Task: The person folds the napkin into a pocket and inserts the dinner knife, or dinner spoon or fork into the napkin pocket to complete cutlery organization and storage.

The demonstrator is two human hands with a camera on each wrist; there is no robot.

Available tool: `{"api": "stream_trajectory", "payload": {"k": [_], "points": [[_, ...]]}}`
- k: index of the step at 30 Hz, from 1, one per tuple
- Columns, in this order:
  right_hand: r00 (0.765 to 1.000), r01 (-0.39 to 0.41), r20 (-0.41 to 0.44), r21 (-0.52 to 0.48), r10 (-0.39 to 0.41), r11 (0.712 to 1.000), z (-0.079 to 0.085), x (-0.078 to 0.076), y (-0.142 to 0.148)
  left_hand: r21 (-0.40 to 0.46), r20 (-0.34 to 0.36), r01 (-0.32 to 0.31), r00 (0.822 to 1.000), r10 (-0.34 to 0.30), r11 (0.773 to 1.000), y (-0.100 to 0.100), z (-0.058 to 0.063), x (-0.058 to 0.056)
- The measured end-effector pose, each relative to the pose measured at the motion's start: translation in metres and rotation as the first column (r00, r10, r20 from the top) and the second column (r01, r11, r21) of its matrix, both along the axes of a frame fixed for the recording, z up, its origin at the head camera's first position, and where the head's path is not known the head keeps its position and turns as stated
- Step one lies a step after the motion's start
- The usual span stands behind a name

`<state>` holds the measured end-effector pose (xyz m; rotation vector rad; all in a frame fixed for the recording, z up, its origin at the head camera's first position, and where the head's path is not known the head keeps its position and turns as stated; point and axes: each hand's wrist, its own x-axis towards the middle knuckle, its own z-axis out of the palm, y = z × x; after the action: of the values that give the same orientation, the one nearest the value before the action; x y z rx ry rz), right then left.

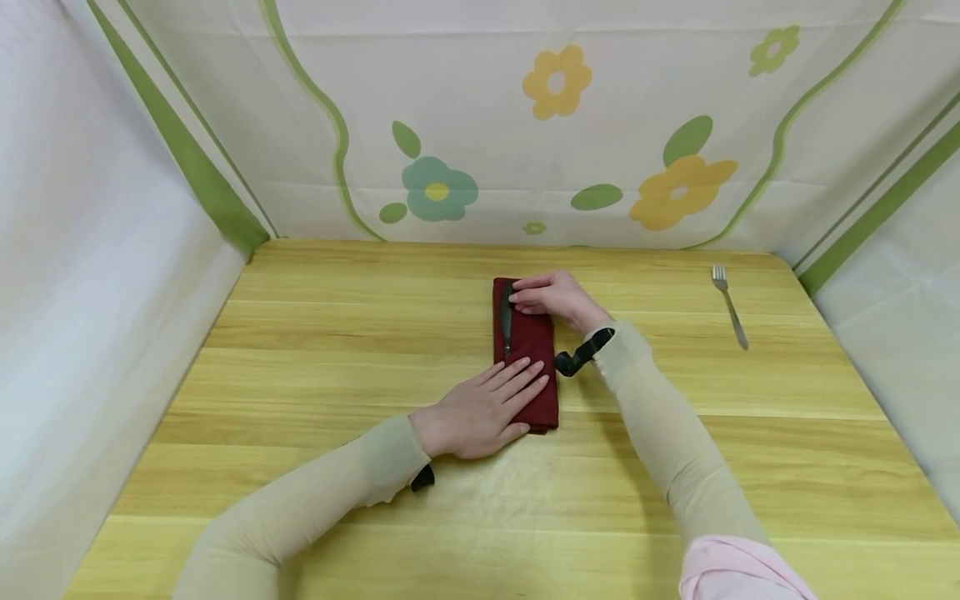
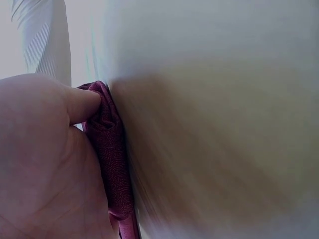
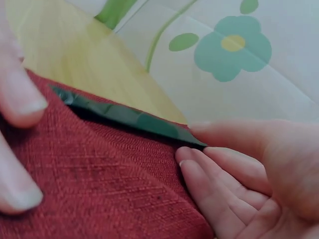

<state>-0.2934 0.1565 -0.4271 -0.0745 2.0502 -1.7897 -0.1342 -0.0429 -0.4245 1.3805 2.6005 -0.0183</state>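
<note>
A dark red folded cloth napkin [image 1: 536, 333] lies lengthwise on the wooden table. Along its left side runs a table knife [image 1: 506, 321], blade away from me; its handle end is hidden near the left fingertips. My left hand [image 1: 487, 408] lies flat on the napkin's near half, fingers straight. In the left wrist view, the left thumb touches the rolled edge of the napkin [image 2: 112, 149]. My right hand [image 1: 551, 298] reaches over the far end. Its thumb and fingers pinch the tip of the knife [image 3: 134, 118], which reflects the surroundings in the right wrist view.
A fork [image 1: 730, 304] lies on the right side of the table [image 1: 337, 333], tines pointing away. Behind the table's far edge hangs a white curtain [image 1: 487, 100] with printed flowers, and pale cloth walls stand at both sides.
</note>
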Motion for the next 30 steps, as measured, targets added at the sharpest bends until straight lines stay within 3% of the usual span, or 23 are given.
{"api": "stream_trajectory", "payload": {"k": [7, 18, 30], "points": [[0.999, 0.032, -0.019, -0.056, -0.034, 0.998, 0.006, 0.0, 0.008, -0.013, 0.027, -0.008, 1.0, 0.009, 1.0, 0.002, 0.0, 0.0], [0.988, 0.082, -0.118, -0.121, -0.096, 0.989, 0.043, 0.004, 0.031, 0.0, 0.037, -0.016, 0.999, 0.016, 1.0, 0.001, -0.005, -0.001], [0.973, 0.121, -0.182, -0.105, -0.138, 0.987, 0.059, 0.016, 0.066, -0.005, 0.043, -0.027, 0.999, 0.027, 1.0, 0.001, -0.005, 0.0]]}}
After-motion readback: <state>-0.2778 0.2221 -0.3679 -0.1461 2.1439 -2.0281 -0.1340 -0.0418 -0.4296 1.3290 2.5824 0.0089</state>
